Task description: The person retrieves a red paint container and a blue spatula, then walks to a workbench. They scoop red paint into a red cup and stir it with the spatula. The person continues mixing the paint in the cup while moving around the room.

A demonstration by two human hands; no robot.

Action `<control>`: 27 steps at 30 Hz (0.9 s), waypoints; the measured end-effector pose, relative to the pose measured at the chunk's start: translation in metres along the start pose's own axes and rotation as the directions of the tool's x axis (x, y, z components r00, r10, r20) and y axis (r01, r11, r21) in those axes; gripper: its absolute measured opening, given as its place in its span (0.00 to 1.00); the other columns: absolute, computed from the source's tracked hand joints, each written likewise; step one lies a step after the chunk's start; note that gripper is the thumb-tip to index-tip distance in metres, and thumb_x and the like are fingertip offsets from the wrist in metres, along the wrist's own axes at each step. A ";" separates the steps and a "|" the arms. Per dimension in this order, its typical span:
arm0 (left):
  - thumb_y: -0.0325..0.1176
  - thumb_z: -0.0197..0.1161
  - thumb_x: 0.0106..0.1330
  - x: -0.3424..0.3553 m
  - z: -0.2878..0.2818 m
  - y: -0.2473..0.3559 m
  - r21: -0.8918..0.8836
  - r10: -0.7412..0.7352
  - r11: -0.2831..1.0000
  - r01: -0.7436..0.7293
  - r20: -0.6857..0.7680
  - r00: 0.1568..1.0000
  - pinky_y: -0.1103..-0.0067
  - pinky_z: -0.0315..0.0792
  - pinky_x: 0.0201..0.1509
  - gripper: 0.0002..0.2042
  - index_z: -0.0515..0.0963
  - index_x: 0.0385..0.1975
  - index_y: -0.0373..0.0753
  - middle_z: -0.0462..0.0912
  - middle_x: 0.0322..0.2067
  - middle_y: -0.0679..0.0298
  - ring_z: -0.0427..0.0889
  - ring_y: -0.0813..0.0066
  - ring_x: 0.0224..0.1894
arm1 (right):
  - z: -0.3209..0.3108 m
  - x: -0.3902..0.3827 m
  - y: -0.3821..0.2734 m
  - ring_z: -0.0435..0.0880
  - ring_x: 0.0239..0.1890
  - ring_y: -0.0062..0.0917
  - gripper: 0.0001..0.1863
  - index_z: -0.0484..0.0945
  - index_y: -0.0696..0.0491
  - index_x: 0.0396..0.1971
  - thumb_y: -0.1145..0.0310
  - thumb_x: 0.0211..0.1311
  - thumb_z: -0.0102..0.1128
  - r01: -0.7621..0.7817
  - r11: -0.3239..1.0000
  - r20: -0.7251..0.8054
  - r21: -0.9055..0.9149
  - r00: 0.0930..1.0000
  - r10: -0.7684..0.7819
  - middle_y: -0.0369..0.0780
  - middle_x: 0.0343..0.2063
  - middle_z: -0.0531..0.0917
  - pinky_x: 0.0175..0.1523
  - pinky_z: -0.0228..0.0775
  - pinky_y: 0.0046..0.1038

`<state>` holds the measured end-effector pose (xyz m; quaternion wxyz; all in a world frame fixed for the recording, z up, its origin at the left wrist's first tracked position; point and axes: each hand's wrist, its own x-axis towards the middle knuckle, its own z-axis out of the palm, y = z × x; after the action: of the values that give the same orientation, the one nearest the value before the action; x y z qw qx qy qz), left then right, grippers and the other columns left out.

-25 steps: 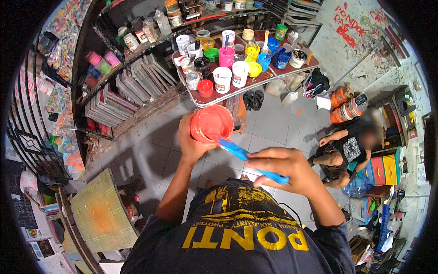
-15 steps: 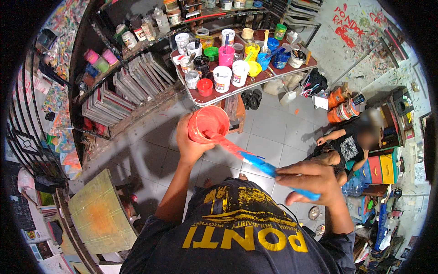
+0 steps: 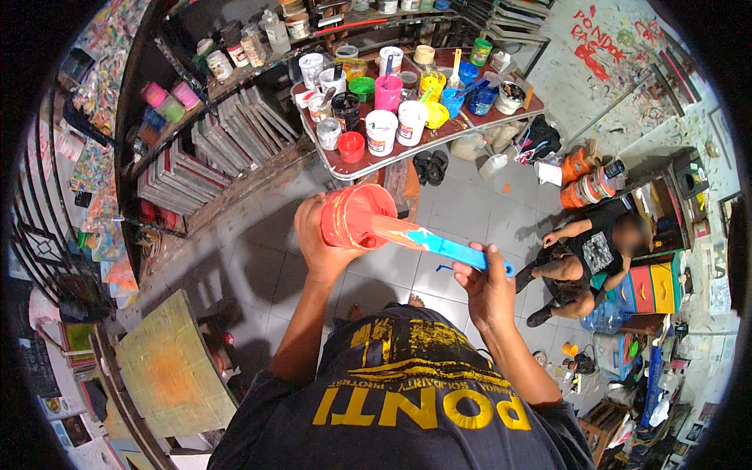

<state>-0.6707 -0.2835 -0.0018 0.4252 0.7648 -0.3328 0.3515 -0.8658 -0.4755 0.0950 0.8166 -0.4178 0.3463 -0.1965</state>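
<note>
My left hand [image 3: 317,243] grips an orange-red plastic tub [image 3: 335,217] from its left side. The tub tilts to the right, with its mouth and the red paint on its inner wall in view. Between the thumb and fingers of my right hand [image 3: 492,291] is the handle end of a blue spatula [image 3: 454,250]. Its far half is coated in salmon-red paint and reaches into the tub's mouth. The tip is hidden inside the tub.
Ahead, a dark red table [image 3: 364,163] carries several paint tubs, including a small red one [image 3: 352,146]. Shelves with stacked frames [image 3: 227,141] line the left. A stained yellowish board [image 3: 172,368] stands at lower left. A person [image 3: 595,254] sits at right. Black sandals [image 3: 430,167] lie on the floor.
My right hand has swung up and left, turning the spatula flatter and bringing its handle closer to the tub. The tub has tipped further to the right in my left hand.
</note>
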 end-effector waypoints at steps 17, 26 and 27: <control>0.48 0.87 0.25 -0.010 0.008 -0.001 -0.059 -0.127 0.990 0.127 0.012 0.992 0.57 0.67 0.60 0.51 0.69 0.55 0.34 0.75 0.52 0.50 0.74 0.48 0.55 | -0.044 -0.024 -0.057 0.87 0.32 0.30 0.23 0.74 0.61 0.46 0.52 0.72 0.54 0.098 0.985 -0.156 -0.145 0.980 -0.121 0.44 0.33 0.83 0.38 0.79 0.28; 0.37 0.88 0.24 -0.018 0.020 0.012 -0.224 -0.388 0.893 0.391 0.062 0.920 0.66 0.68 0.64 0.52 0.69 0.59 0.36 0.76 0.54 0.55 0.76 0.60 0.57 | -0.017 -0.001 -0.036 0.86 0.31 0.31 0.21 0.74 0.60 0.46 0.53 0.72 0.53 0.057 0.998 -0.101 0.009 0.993 -0.055 0.44 0.33 0.83 0.38 0.80 0.28; 0.37 0.88 0.24 -0.016 0.020 0.013 -0.250 -0.412 0.876 0.412 0.052 0.909 0.66 0.68 0.63 0.52 0.69 0.58 0.35 0.76 0.53 0.55 0.76 0.59 0.56 | -0.017 0.002 -0.024 0.87 0.31 0.28 0.20 0.75 0.59 0.45 0.54 0.72 0.54 0.012 0.998 -0.104 0.056 0.995 -0.007 0.42 0.34 0.84 0.35 0.81 0.25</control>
<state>-0.6848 -0.3032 -0.0177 0.5854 0.7564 -0.2043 0.2082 -0.8775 -0.4994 0.1068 0.8081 -0.3855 0.3806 -0.2315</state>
